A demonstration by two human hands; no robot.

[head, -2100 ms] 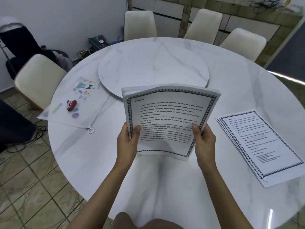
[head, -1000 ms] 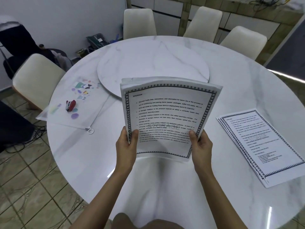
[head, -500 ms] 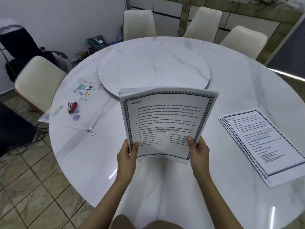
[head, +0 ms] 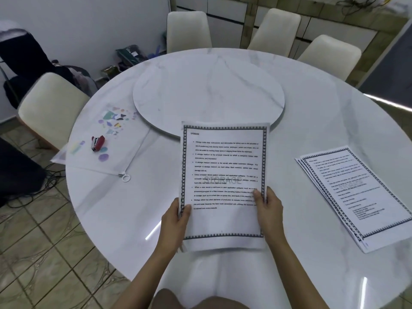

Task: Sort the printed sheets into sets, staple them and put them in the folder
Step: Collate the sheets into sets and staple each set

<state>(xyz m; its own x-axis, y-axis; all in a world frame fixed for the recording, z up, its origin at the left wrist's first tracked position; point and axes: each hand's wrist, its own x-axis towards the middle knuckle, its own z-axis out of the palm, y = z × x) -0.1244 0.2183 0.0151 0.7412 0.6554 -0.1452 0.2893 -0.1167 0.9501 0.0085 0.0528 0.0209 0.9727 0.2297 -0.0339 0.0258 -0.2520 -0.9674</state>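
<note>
I hold a stack of printed sheets (head: 224, 166) with a patterned border, lying nearly flat over the table in front of me. My left hand (head: 175, 221) grips its lower left edge, thumb on top. My right hand (head: 268, 210) grips the lower right edge, thumb on the text. A second pile of printed sheets (head: 354, 195) lies fanned on the table to the right. At the left lies a clear zip folder (head: 107, 139) with colourful prints, and a small red stapler (head: 98, 142) sits on it.
The round white marble table (head: 323, 103) has a raised turntable (head: 209, 94) in its middle, just beyond the held stack. Cream chairs (head: 51, 108) stand around the table. Bags and cables lie on the tiled floor at the left.
The held stack has gone from upright and bowed to nearly flat, lowered toward the table. Both hands kept their grip on its lower edges.
</note>
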